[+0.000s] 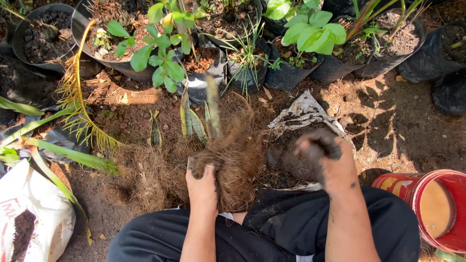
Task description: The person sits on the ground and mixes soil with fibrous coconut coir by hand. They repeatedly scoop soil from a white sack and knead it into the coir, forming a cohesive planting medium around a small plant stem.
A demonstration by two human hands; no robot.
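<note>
The left hand (203,187) is clamped on a fibrous root clump (233,160); the right hand (324,157), soil-caked, is curled together over a dirt-filled grow bag (303,114).

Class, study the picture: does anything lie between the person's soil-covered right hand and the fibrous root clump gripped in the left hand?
Nothing visible does. The left hand grips the root clump; the right hand, dark with soil, hangs over the open soil bag beside it. Only bare dark soil shows between them.

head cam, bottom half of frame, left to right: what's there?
White sack → left hand gripping the fibrous root clump → right hand, soil-covered → red bucket.
</note>
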